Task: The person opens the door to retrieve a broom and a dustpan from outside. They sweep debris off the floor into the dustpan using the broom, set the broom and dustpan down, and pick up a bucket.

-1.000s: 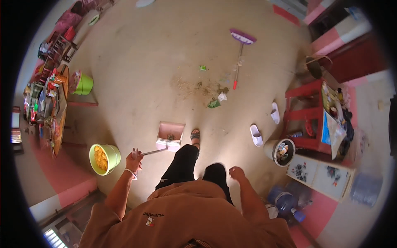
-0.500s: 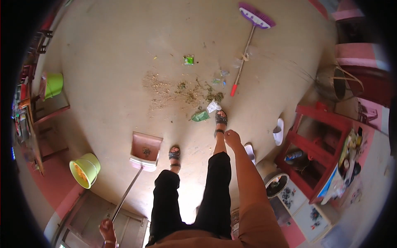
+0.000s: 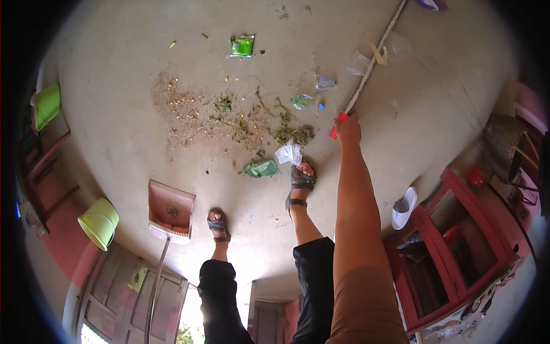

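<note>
My right hand [image 3: 348,131] reaches far forward and is closed round the red end of a broom's long handle [image 3: 373,66]. The handle slants away to the far right, and only a bit of the purple broom head [image 3: 431,4] shows at the top edge. On the left lies a pink dustpan [image 3: 172,211] with some dark debris in it, its metal handle running down out of the picture. My left hand is out of view. Ahead of my feet are scattered crumbs [image 3: 186,106], dry plant scraps [image 3: 283,133], a white crumpled wrapper [image 3: 289,153] and a green leaf-like piece [image 3: 261,168].
A green packet [image 3: 242,46] and clear plastic wrappers [image 3: 325,83] lie farther off. Yellow-green buckets [image 3: 98,223] stand on the left. At right are a red cabinet [image 3: 452,229], a white slipper [image 3: 404,207] and a dark metal pail [image 3: 504,146].
My right hand has moved forward from beside my right leg and taken hold of the broom's red handle end. My left hand has gone out of view. The view has shifted forward.
</note>
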The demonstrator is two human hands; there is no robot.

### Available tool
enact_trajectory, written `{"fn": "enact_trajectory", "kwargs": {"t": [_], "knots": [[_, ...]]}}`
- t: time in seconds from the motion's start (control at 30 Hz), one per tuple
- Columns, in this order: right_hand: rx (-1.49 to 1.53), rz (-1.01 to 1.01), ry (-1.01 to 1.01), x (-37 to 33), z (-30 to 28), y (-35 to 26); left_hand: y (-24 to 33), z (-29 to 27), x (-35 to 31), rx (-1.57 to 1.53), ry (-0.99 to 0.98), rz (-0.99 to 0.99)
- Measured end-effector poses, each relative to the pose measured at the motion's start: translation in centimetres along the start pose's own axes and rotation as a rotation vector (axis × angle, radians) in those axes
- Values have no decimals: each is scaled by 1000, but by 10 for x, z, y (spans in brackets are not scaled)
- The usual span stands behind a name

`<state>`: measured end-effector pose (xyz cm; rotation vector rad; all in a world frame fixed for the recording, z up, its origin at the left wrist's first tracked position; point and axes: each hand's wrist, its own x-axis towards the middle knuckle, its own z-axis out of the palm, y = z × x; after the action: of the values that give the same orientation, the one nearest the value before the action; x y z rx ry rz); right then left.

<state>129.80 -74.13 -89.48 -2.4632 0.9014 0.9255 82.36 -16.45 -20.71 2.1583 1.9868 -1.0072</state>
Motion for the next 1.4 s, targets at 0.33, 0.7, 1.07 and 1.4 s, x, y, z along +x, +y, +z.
{"fn": "enact_trajectory", "kwargs": {"t": [0.33, 0.7, 1.07, 1.4], "knots": [[686, -61, 235, -90, -57, -65, 62, 35, -1, 171, -87, 67], [-18, -388, 39, -354, -162, 33, 79, -23, 33, 218, -32, 388], [552, 143, -523, -660, -134, 62, 53, -42, 28, -423, -265, 449], [798, 209, -448, -668, -233, 140, 55, -25, 51, -182, -228, 528]]}}
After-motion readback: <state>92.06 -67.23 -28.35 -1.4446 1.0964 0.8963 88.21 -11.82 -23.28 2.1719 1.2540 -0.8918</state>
